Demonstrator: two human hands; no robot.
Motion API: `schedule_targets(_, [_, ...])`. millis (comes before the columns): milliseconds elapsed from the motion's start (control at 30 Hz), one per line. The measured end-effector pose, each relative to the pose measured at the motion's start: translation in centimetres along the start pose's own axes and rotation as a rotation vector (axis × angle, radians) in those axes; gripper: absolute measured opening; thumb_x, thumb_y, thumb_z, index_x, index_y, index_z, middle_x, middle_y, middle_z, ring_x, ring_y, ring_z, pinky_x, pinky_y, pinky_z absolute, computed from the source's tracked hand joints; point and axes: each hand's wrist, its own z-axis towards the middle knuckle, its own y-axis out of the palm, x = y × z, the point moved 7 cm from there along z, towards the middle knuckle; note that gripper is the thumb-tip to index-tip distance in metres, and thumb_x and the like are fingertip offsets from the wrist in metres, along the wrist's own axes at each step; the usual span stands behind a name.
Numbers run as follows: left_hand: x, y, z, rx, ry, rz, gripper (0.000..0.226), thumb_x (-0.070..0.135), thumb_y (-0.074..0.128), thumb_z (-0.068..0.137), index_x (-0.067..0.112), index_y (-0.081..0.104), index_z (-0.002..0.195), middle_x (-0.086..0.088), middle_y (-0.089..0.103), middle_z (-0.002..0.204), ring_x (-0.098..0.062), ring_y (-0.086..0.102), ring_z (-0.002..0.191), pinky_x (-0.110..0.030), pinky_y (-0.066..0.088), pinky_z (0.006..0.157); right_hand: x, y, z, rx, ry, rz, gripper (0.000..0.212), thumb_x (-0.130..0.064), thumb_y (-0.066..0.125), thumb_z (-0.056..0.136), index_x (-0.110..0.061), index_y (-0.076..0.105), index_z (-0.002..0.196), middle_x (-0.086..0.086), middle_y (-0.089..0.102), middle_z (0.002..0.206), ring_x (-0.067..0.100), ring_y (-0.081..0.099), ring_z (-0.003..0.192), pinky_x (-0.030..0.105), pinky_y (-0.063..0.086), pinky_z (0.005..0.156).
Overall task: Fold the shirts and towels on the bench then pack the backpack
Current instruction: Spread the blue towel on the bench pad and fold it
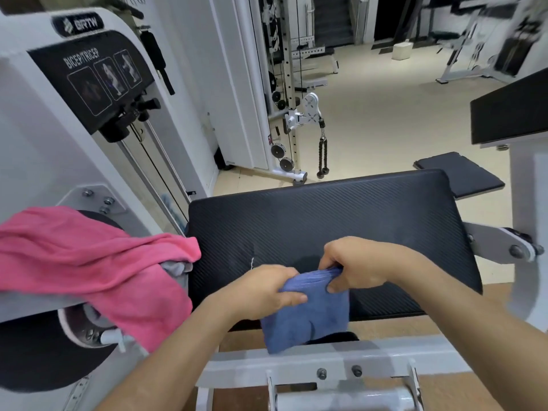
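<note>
**Both hands on the blue towel at the near edge of the table**

Your left hand (264,292) is clenched on the upper left part of the folded blue towel (308,315), thumb lying across the front of the cloth and the fingers curled behind it. Your right hand (353,262) grips the bunched top edge of the same towel, thumb underneath and fingers wrapped over the gathered folds. The two hands sit close together, almost touching, with the towel's top edge pinched between them.

The towel hangs from your grip as a compact, roughly square bundle. Its upper part is over the front edge of the black padded table (326,221); its lower part drops past that edge, in front of the white machine frame (341,363) below. Whether the cloth rests on the pad or is held just clear of it cannot be told.

To your left, a pink garment (89,262) lies crumpled over the white arm of the bicep/tricep machine (89,72), with a bit of grey cloth (176,268) showing under its right edge, just beside the table's left side. The rest of the pad is bare.
</note>
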Motion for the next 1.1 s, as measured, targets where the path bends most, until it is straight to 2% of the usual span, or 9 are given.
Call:
schedule_targets(200, [1.1, -7.0, -2.0, 0.792, 0.183, 0.332, 0.025, 0.031, 0.072, 0.081, 0.017, 0.071, 0.102, 0.0, 0.057, 0.093, -0.018, 0.05, 0.086, -0.03, 0.043, 0.073, -0.2, -4.2, -1.5, 0.762, -0.189, -0.185, 0.02, -0.032, 0.062, 0.082, -0.02, 0.072, 0.095, -0.005, 0.063, 0.111, 0.018, 0.058, 0.105, 0.032, 0.052, 0.081])
schedule_targets(267, [1.2, -6.1, -2.3, 0.897, 0.229, 0.344, 0.024, 0.018, 0.074, 0.075, 0.01, 0.071, 0.097, -0.005, 0.061, 0.097, -0.021, 0.054, 0.088, -0.03, 0.048, 0.073, -0.5, -3.1, -1.8, 0.835, -0.262, -0.235, 0.015, -0.026, 0.063, 0.076, -0.017, 0.068, 0.087, 0.002, 0.065, 0.119, 0.022, 0.06, 0.115, 0.035, 0.054, 0.084])
schedule_targets(433, [-1.0, 4.0, -0.4, 0.55, 0.172, 0.39, 0.025, 0.005, 0.08, 0.059, 0.01, 0.067, 0.08, -0.009, 0.066, 0.099, -0.027, 0.066, 0.087, -0.031, 0.055, 0.06, 0.8, 6.8, 0.0, 0.558, -0.28, -0.283, 0.028, -0.019, 0.089, 0.048, -0.016, 0.069, 0.068, 0.004, 0.072, 0.111, 0.018, 0.069, 0.103, 0.026, 0.058, 0.077])
schedule_targets(500, [-1.6, 6.4, -0.2, 0.525, 0.147, 0.383, 0.026, 0.002, 0.082, 0.057, 0.01, 0.066, 0.077, -0.011, 0.067, 0.101, -0.027, 0.067, 0.088, -0.03, 0.053, 0.058, 1.4, 9.2, 0.5, 0.515, -0.267, -0.273, 0.035, -0.018, 0.091, 0.041, -0.015, 0.069, 0.068, 0.005, 0.073, 0.109, 0.019, 0.07, 0.102, 0.026, 0.058, 0.078])
schedule_targets(667, [-1.9, 7.3, 0.2, 0.58, 0.133, 0.334, 0.024, -0.002, 0.078, 0.06, 0.009, 0.066, 0.078, -0.014, 0.069, 0.102, -0.028, 0.067, 0.093, -0.033, 0.057, 0.069, 2.0, 11.4, 0.8, 0.567, -0.219, -0.308, 0.035, -0.018, 0.081, 0.063, -0.012, 0.071, 0.096, 0.011, 0.066, 0.122, 0.027, 0.063, 0.115, 0.036, 0.054, 0.091])
schedule_targets(833, [-1.6, 7.5, -0.1, 0.512, 0.118, 0.256, 0.034, 0.002, 0.082, 0.053, 0.01, 0.068, 0.083, -0.008, 0.07, 0.102, -0.023, 0.069, 0.096, -0.027, 0.058, 0.077, 2.0, 12.6, 0.5, 0.666, -0.19, -0.459, 0.041, -0.015, 0.043, 0.085, -0.012, 0.069, 0.117, 0.012, 0.064, 0.125, 0.028, 0.061, 0.117, 0.041, 0.041, 0.097])
schedule_targets(967, [-4.8, 6.2, -0.6, 0.444, -0.092, -0.2, 0.033, 0.014, 0.07, 0.073, 0.027, 0.066, 0.104, 0.017, 0.067, 0.107, -0.002, 0.06, 0.096, -0.018, 0.047, 0.082, 2.0, 11.6, 0.1, 0.671, -0.215, -0.344, 0.033, -0.018, 0.062, 0.077, -0.008, 0.073, 0.106, 0.011, 0.07, 0.116, 0.026, 0.067, 0.107, 0.038, 0.054, 0.089])
schedule_targets(1033, [-6.0, 5.9, -0.9, 0.415, -0.151, -0.425, 0.027, 0.015, 0.07, 0.078, 0.033, 0.066, 0.099, 0.021, 0.067, 0.098, -0.003, 0.062, 0.09, -0.018, 0.047, 0.078, 2.7, 10.9, 0.0, 0.591, -0.197, -0.165, 0.042, -0.017, 0.076, 0.067, -0.008, 0.072, 0.108, 0.007, 0.07, 0.115, 0.025, 0.069, 0.101, 0.035, 0.057, 0.083])
schedule_targets(1100, [-6.4, 5.5, -1.0, 0.437, -0.158, -0.572, 0.023, 0.016, 0.073, 0.081, 0.032, 0.067, 0.096, 0.017, 0.068, 0.094, -0.008, 0.064, 0.087, -0.023, 0.05, 0.077, 3.9, 9.9, 0.2, 0.502, -0.099, 0.108, 0.04, -0.016, 0.07, 0.074, -0.018, 0.067, 0.114, -0.003, 0.071, 0.108, 0.02, 0.068, 0.089, 0.03, 0.055, 0.077])
